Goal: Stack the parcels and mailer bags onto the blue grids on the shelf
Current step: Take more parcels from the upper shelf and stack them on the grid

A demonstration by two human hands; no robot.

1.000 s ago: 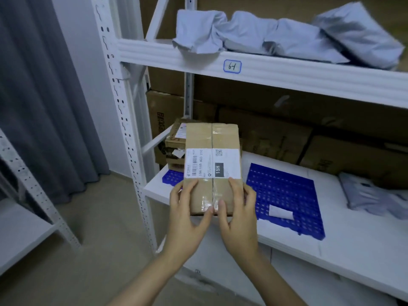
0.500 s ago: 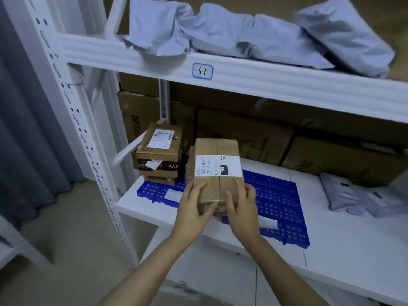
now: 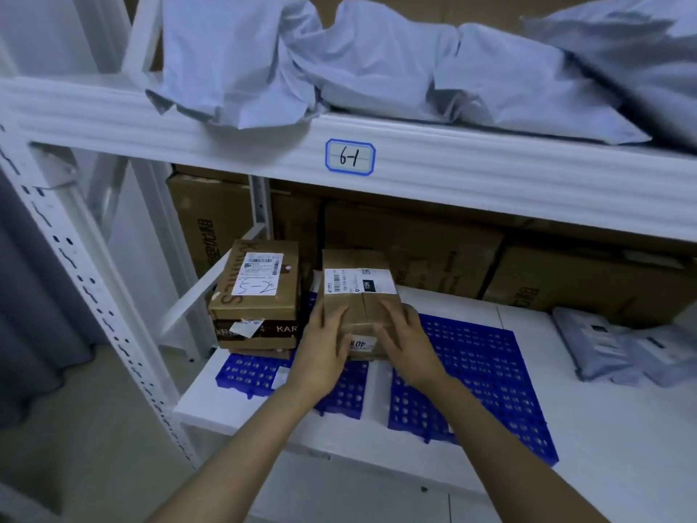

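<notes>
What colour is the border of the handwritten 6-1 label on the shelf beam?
Blue, around the white handwritten 6-1 label; head view.

Arms extended, left hand [image 3: 323, 346], right hand [image 3: 406, 342] (both clasping parcel [image 3: 358, 296])

Views: one, head-worn | Faces: forward and down onto shelf [image 3: 603, 428] | Range: near | Overlap: single view only

Two grids lie side by side at the shelf's [image 3: 603, 428] front-left corner: left grid [image 3: 249, 371], right grid [image 3: 482, 371]. A parcel stack [image 3: 256, 288] sits on the left grid's back. Just right of it, a top parcel [image 3: 358, 292] rests on a lower parcel [image 3: 362, 343]. Mailer bags [image 3: 622, 345] lie towards the right edge, with cartons [image 3: 415, 251] along the back.
</notes>
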